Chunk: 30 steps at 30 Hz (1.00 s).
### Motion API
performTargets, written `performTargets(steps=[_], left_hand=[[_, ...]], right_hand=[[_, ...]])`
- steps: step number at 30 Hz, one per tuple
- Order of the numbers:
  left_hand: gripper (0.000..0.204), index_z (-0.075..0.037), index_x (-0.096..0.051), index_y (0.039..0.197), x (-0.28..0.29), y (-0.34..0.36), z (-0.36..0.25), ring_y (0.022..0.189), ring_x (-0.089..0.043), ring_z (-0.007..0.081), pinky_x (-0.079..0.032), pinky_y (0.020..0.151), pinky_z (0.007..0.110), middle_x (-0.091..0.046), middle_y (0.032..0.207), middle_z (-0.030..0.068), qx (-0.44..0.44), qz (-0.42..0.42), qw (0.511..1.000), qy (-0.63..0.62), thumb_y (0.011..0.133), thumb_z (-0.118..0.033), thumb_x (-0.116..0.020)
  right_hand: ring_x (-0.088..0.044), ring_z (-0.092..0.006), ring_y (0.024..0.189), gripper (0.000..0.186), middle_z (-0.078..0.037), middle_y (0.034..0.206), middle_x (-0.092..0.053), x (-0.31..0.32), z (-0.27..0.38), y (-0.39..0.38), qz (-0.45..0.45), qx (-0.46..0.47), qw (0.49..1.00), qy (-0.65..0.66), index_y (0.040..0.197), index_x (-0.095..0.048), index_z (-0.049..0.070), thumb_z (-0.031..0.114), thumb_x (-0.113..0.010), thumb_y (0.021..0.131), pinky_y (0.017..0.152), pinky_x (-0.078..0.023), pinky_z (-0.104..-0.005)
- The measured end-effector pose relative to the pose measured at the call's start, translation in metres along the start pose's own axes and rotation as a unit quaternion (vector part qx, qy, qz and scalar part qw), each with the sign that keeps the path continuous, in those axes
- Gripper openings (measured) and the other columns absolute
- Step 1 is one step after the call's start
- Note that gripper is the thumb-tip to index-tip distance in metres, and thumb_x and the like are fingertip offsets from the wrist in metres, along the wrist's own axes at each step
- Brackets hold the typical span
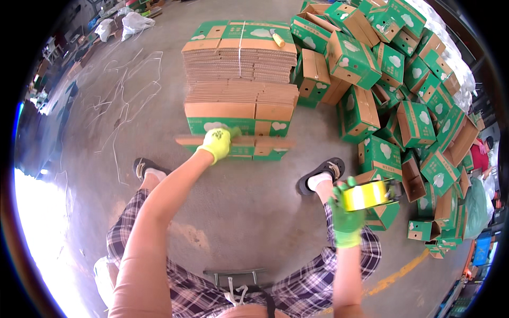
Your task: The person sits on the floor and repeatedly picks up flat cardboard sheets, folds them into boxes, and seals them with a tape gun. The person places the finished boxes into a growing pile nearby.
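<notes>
My left hand, in a yellow-green glove, is closed on the edge of a flattened green and brown carton, blurred by motion. That carton is just in front of a strapped stack of flat cartons; a yellow-handled tool lies on top of the stack. Off to the right, above my knee, my right hand in a green glove grips a tape dispenser with a wide yellow roll of tape. Its fingers are partly hidden behind the roll.
A large heap of opened-out green cartons rises on the right, reaching near my right foot. Loose white straps lie across the floor at left. White bags sit at the far left. A person in red is at the far right.
</notes>
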<state>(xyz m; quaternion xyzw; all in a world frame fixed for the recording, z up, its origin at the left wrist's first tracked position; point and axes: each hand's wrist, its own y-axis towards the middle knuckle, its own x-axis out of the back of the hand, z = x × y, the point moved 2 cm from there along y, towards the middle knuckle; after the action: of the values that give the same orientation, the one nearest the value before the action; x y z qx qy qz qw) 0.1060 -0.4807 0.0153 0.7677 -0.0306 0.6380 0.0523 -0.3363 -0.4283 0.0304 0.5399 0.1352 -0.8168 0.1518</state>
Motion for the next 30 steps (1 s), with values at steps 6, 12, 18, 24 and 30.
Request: performTargets(steps=[6,12,18,24,30], left_hand=[[0.033,-0.017,-0.066,0.112,0.010,-0.123,-0.096,0.093,-0.063,0.0326,-0.049,0.080,0.044,-0.068,0.100,0.0096,-0.141,0.018,0.982,-0.123,0.080,-0.020,-0.063],[0.034,-0.005,-0.071,0.098,0.028,-0.201,-0.027,0.081,-0.065,0.0279,-0.051,0.076,0.037,-0.067,0.096,0.0115,0.162,-0.125,0.963,-0.177,0.071,-0.023,-0.081],[0.038,-0.006,-0.054,0.110,-0.050,-0.250,0.043,0.090,-0.052,0.0114,-0.043,0.087,0.027,-0.055,0.094,0.0002,0.357,-0.254,0.713,-0.547,0.082,-0.020,-0.077],[0.029,-0.002,-0.055,0.103,-0.033,-0.247,-0.010,0.084,-0.051,0.0112,-0.045,0.077,0.027,-0.056,0.090,0.0053,0.349,-0.368,0.739,-0.444,0.087,-0.020,-0.072],[0.018,-0.006,-0.059,0.095,0.023,-0.267,-0.039,0.068,-0.059,0.0367,-0.044,0.063,0.046,-0.062,0.075,0.0157,0.191,-0.117,0.927,-0.299,0.095,-0.024,-0.055]], right_hand=[[-0.054,-0.0092,0.090,0.031,0.002,0.108,-0.057,0.046,-0.119,0.004,-0.312,0.250,0.843,-0.361,0.122,-0.053,0.011,0.027,-0.060,0.096,0.073,-0.046,-0.0274],[-0.056,-0.0142,0.097,0.049,-0.006,0.117,-0.057,0.041,-0.155,0.006,-0.362,0.248,0.814,-0.381,0.125,-0.052,-0.001,0.026,-0.070,0.088,0.083,-0.048,-0.0305],[-0.061,-0.0180,0.090,0.053,-0.012,0.117,-0.057,-0.025,-0.190,0.001,-0.322,0.217,0.874,-0.293,0.126,-0.048,-0.003,0.027,-0.069,0.088,0.078,-0.052,-0.0322],[-0.058,-0.0197,0.107,0.048,-0.012,0.127,-0.055,-0.028,-0.220,-0.066,-0.272,0.239,0.765,-0.533,0.131,-0.049,0.001,0.036,-0.052,0.098,0.089,-0.049,-0.0347],[-0.062,-0.0138,0.088,0.048,-0.008,0.117,-0.061,0.007,-0.189,-0.078,-0.116,0.045,0.836,-0.534,0.132,-0.046,0.001,0.027,-0.060,0.094,0.065,-0.052,-0.0263]])
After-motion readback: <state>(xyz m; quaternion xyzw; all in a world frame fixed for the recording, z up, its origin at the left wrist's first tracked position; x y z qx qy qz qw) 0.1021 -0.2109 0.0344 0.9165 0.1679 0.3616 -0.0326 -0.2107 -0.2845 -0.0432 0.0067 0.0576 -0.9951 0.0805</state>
